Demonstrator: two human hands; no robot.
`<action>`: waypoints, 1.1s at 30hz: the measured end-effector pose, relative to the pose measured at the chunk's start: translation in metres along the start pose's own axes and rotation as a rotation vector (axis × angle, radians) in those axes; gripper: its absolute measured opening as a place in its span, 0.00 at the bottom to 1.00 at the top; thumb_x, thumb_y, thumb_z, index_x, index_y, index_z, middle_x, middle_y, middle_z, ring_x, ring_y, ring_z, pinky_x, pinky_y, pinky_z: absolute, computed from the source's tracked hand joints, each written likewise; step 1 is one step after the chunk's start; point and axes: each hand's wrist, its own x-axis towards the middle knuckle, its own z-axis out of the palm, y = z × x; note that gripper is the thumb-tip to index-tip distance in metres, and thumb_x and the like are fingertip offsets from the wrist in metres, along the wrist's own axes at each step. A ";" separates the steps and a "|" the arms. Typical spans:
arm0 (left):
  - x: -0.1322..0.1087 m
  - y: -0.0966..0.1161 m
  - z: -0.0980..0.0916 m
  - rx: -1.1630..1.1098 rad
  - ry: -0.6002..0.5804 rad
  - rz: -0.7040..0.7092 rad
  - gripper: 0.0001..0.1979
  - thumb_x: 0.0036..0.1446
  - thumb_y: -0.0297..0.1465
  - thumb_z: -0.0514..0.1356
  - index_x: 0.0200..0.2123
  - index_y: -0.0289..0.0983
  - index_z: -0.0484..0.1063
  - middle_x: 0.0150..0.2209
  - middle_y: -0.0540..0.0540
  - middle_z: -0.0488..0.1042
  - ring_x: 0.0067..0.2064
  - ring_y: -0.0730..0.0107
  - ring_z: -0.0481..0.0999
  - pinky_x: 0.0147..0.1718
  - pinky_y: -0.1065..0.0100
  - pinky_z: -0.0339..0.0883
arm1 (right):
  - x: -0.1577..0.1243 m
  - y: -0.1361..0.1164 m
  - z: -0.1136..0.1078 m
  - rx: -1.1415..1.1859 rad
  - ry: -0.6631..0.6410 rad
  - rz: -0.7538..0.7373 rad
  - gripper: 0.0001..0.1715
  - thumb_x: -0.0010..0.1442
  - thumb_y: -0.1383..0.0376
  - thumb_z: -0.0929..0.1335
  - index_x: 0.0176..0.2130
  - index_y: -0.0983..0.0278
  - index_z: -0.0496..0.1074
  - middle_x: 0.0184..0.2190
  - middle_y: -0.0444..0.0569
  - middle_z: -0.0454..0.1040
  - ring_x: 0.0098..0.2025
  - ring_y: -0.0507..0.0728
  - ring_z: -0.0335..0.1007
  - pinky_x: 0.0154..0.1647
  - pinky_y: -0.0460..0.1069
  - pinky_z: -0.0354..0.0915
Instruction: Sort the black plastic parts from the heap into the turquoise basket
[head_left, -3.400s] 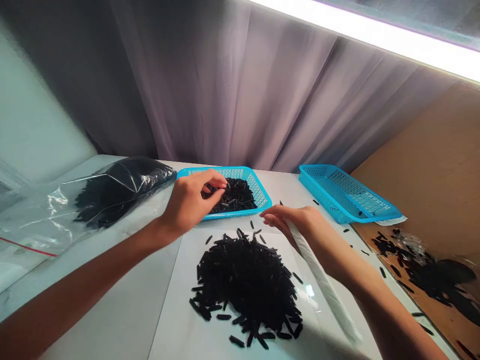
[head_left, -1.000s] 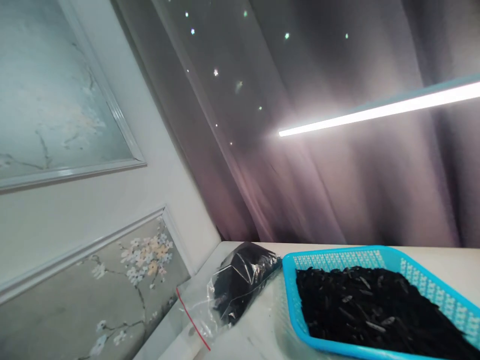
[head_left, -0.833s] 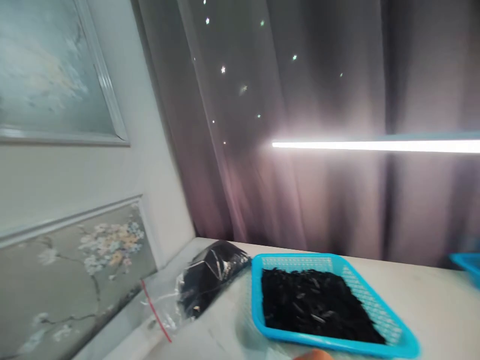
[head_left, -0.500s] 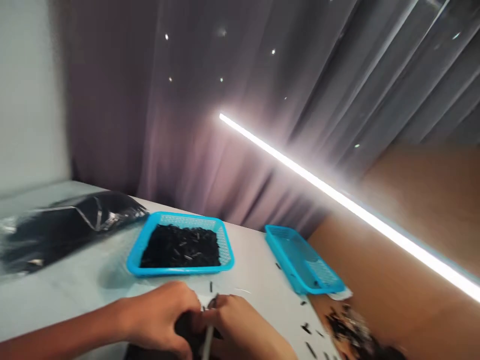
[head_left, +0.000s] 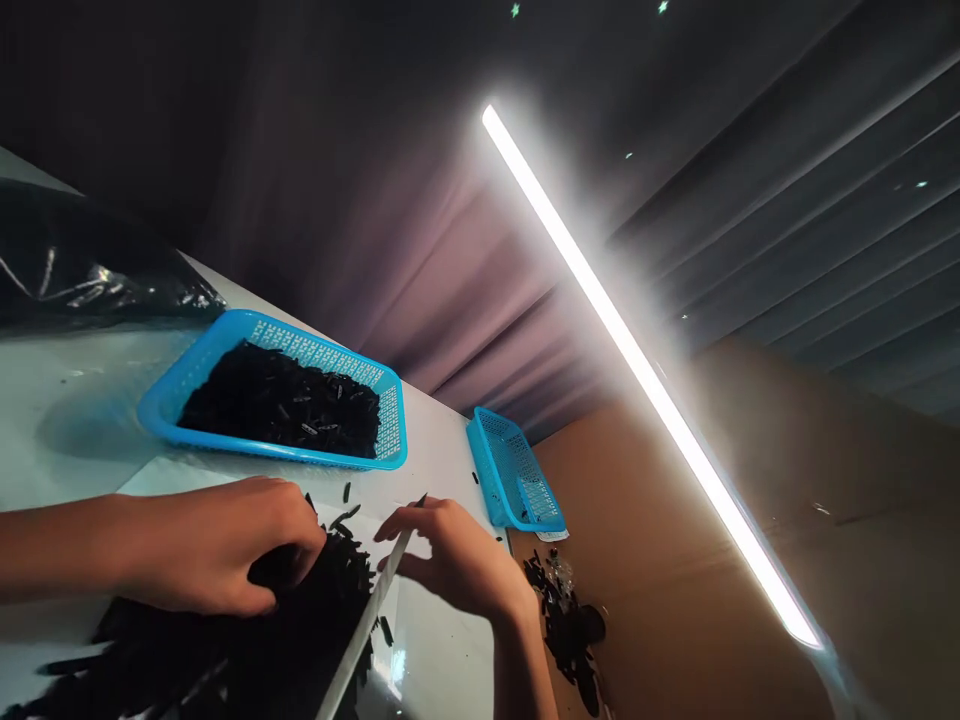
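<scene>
Left hand: The left hand [head_left: 214,545] lay low over the far left of the pile, fingers curled down and narrowed; dark pieces sat under them, so whether it held any I could not tell.

Right hand: The right hand [head_left: 457,560] hovered to the right of the pile, its fingers loosely spread and closed on nothing visible.

Pile: The pile of short black sticks [head_left: 300,590] lay near the person on a white sheet [head_left: 442,640], running out of view at the near edge. Its sticks pointed every which way, so it had no single long axis. The left hand was touching or just above it; the right hand was a little farther off.

Strip: A white strip [head_left: 367,610] lay along the pile's right side, its long axis running near to far, its far tip pointing just beside the right hand. It lay between the pile and that hand, nearer the right hand than the left.

Rest: A blue perforated basket [head_left: 165,400], filled with black sticks, stood beyond the pile on the worktop [head_left: 442,450]. A second blue basket [head_left: 514,470] stood far right. A clear plastic bag [head_left: 82,270] of dark contents lay far left. Loose black pieces [head_left: 566,620] lay on a cardboard panel [head_left: 675,560] to the right.
</scene>
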 end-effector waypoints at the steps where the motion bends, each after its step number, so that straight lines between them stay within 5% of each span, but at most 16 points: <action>1: 0.000 -0.002 0.001 -0.034 -0.022 -0.039 0.14 0.44 0.19 0.62 0.30 0.44 0.79 0.32 0.55 0.79 0.37 0.66 0.78 0.35 0.72 0.63 | -0.003 0.008 -0.005 0.004 -0.012 0.047 0.14 0.60 0.67 0.73 0.46 0.56 0.80 0.41 0.46 0.82 0.44 0.55 0.75 0.44 0.46 0.64; 9: -0.001 -0.022 0.009 -0.125 0.054 -0.049 0.09 0.54 0.26 0.66 0.35 0.47 0.81 0.37 0.52 0.81 0.42 0.62 0.78 0.42 0.69 0.63 | 0.003 0.081 -0.010 -0.144 -0.109 0.397 0.27 0.50 0.83 0.61 0.36 0.63 0.83 0.32 0.48 0.80 0.34 0.54 0.72 0.33 0.45 0.60; 15: 0.003 -0.007 -0.011 0.068 -0.156 -0.067 0.08 0.59 0.37 0.66 0.41 0.43 0.79 0.40 0.48 0.80 0.45 0.60 0.77 0.42 0.68 0.64 | 0.022 0.101 0.010 -0.107 -0.158 0.352 0.30 0.47 0.85 0.61 0.37 0.62 0.82 0.34 0.48 0.79 0.38 0.55 0.72 0.39 0.46 0.63; 19: 0.005 0.003 -0.022 0.183 -0.230 -0.064 0.13 0.56 0.38 0.69 0.43 0.41 0.78 0.42 0.47 0.79 0.45 0.60 0.78 0.39 0.68 0.63 | 0.021 0.090 0.009 -0.094 -0.078 0.302 0.28 0.55 0.82 0.62 0.45 0.62 0.80 0.45 0.54 0.76 0.44 0.59 0.73 0.48 0.53 0.65; 23: 0.002 0.005 -0.020 0.257 -0.311 -0.047 0.29 0.44 0.44 0.75 0.48 0.40 0.74 0.45 0.46 0.77 0.46 0.57 0.76 0.38 0.67 0.62 | 0.020 0.056 0.011 0.000 -0.036 0.147 0.17 0.66 0.67 0.67 0.53 0.58 0.75 0.51 0.54 0.73 0.47 0.60 0.73 0.51 0.56 0.68; 25: 0.000 0.006 -0.014 0.309 -0.337 -0.006 0.37 0.37 0.46 0.77 0.50 0.39 0.72 0.47 0.44 0.75 0.48 0.54 0.75 0.37 0.66 0.63 | 0.023 0.037 0.019 0.127 -0.083 0.010 0.26 0.65 0.55 0.70 0.60 0.56 0.69 0.58 0.53 0.70 0.50 0.60 0.72 0.53 0.57 0.69; 28: -0.004 0.011 -0.003 0.408 -0.320 0.039 0.36 0.36 0.43 0.77 0.48 0.38 0.71 0.48 0.41 0.73 0.51 0.48 0.72 0.35 0.64 0.63 | 0.032 0.014 0.036 0.193 -0.138 -0.124 0.52 0.54 0.46 0.76 0.68 0.56 0.57 0.64 0.56 0.62 0.62 0.65 0.64 0.63 0.62 0.64; 33: -0.005 0.014 0.001 0.327 -0.317 -0.008 0.23 0.45 0.34 0.70 0.46 0.39 0.72 0.47 0.44 0.74 0.43 0.55 0.76 0.27 0.67 0.58 | 0.031 -0.008 0.052 0.234 -0.163 -0.211 0.55 0.48 0.42 0.77 0.65 0.60 0.62 0.64 0.59 0.62 0.65 0.67 0.58 0.67 0.64 0.58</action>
